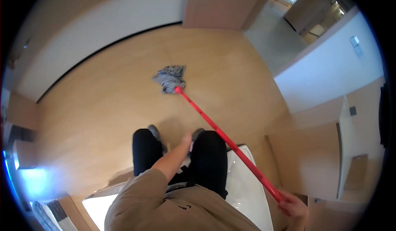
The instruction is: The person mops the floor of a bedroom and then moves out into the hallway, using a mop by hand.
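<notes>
At the lower right, my right hand (292, 204) grips the upper end of a red mop handle (230, 142). The handle slants up and left to a grey mop head (170, 78) of strips, which rests on the light brown floor (117, 85). My left arm reaches between my black-trousered knees; my left hand (187, 139) is near the inside of my right knee, blurred, and its fingers cannot be made out. I sit on a white, glossy, plastic-looking surface (247, 181), with both feet on the floor in front.
A white wall (123, 17) with a dark skirting strip curves along the far left. At the upper right, a doorway opens onto a grey floor (272, 30), beside a white door (331, 60) with a metal handle. Wooden furniture (309, 156) stands at right. Flat items lie at lower left.
</notes>
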Demonstrator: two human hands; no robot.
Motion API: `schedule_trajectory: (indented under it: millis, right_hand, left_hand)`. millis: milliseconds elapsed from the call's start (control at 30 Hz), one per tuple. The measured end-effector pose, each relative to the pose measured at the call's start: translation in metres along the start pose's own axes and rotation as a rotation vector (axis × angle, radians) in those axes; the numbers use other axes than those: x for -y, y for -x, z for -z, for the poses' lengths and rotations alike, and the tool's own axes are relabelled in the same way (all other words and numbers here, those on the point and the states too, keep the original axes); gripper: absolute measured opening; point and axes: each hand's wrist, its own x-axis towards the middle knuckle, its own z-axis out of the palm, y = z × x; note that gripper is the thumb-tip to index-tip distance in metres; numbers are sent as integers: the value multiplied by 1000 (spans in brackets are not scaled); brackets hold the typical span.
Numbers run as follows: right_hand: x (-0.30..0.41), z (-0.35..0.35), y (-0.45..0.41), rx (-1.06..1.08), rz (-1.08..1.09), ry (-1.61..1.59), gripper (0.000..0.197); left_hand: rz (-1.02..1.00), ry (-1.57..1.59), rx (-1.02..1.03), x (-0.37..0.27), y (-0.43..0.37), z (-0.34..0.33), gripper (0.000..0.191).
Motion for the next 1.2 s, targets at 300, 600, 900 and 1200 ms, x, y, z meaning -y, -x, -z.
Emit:
schedule_trajectory:
  millis: [300,600,900,1200]
  right_hand:
    - [66,-29,11,-231,-250,-231,71]
    - [217,-56,-154,218,-70,-413,69]
    - [306,-43,-66,57,13,33,59]
    - [313,-98,140,-522,-447,561,36]
  left_hand:
    - [-134,-141,102,-19,-6,-92,59]
    - [139,490,323,-225,44,-133,25]
    - [142,183,28,-263,166,-206,9]
    - [836,-505,267,-214,328,-251,33]
